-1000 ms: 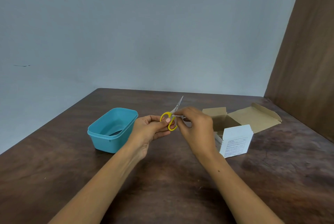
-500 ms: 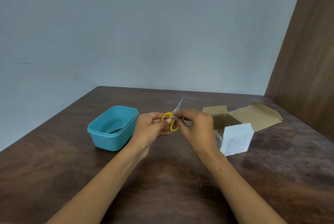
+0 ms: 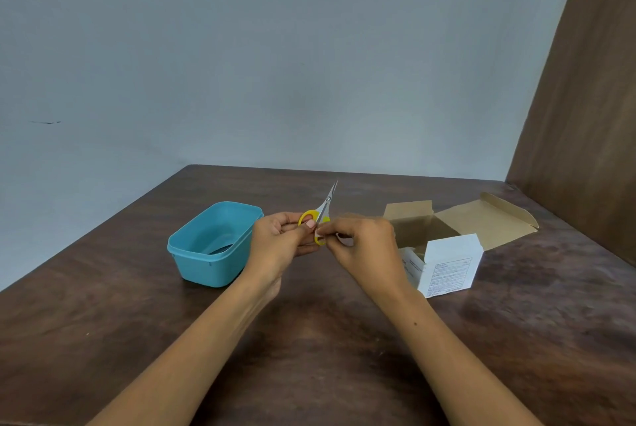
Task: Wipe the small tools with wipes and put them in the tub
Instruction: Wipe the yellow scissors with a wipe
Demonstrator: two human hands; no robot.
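Note:
Small scissors (image 3: 327, 204) with yellow handles point their closed blades up and away, held above the table. My left hand (image 3: 279, 243) pinches the yellow handle loops from the left. My right hand (image 3: 364, 244) pinches a small white wipe against the handles from the right; most of the wipe is hidden by its fingers. A teal plastic tub (image 3: 215, 243) stands just left of my left hand, with a dark tool lying inside it.
An open cardboard box (image 3: 481, 219) with white printed flaps sits right of my right hand on the dark wooden table (image 3: 309, 339). A brown panel (image 3: 592, 116) rises along the right side. A pale wall stands behind.
Both hands with the scissors stayed in about the same place. My right hand's fingers slid from the blade base down onto the yellow handles.

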